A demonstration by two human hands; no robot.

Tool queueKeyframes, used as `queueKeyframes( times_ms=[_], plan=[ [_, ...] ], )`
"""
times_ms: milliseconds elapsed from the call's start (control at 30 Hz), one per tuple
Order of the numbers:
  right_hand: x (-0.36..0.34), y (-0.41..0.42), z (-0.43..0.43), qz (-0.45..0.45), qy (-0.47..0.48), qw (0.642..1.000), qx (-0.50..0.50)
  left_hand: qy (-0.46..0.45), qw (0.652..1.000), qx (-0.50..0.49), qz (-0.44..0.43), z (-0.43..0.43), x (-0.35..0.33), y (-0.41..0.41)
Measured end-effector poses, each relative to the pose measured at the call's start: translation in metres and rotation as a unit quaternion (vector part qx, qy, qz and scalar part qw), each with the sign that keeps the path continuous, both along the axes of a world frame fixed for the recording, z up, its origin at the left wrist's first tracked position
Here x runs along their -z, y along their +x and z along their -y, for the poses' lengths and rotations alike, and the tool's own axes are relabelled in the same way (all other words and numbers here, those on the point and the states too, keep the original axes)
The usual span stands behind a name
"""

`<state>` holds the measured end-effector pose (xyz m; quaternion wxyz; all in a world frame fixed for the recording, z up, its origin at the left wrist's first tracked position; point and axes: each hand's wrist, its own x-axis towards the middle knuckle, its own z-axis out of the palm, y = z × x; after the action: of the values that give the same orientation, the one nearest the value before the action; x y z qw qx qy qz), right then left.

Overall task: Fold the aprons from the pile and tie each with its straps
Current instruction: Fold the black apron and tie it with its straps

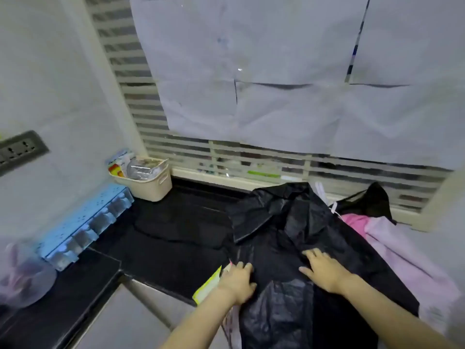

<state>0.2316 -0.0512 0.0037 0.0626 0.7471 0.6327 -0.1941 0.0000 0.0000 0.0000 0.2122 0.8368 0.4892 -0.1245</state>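
Both hands flat on the black apron, lower centre of frame.

We note the apron spread, rumpled, over the dark counter, its near end hanging off the front edge. Left hand rests on the apron's left border, fingers straight and close together, gripping nothing. Right hand presses the cloth just right of it, fingers splayed wide. A yellow-green card pokes out beside the left wrist. At the right edge lies pink fabric, possibly the rest of the pile; motion blur keeps us from being sure. Beige basket sits in the counter's far left corner, with a blue tray along the left wall.
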Motion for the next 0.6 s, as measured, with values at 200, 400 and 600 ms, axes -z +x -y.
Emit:
queueKeyframes(
  times_ms=[200, 400, 600],
  plan=[
    [0.026, 0.002, 0.026, -0.078, -0.067, 0.995, 0.003, -0.099, 0.995, -0.026, -0.018, 0.025, 0.035, 0.026],
    [0.035, -0.004, 0.030, -0.082, -0.057, 0.995, -0.015, -0.031, 0.966, -0.233, 0.107, 0.026, 0.046, 0.036],
    [0.041, 0.000, 0.026, -0.048, -0.009, 0.998, -0.045, -0.038, 0.922, -0.311, 0.226, 0.017, 0.054, 0.027]
  ],
)
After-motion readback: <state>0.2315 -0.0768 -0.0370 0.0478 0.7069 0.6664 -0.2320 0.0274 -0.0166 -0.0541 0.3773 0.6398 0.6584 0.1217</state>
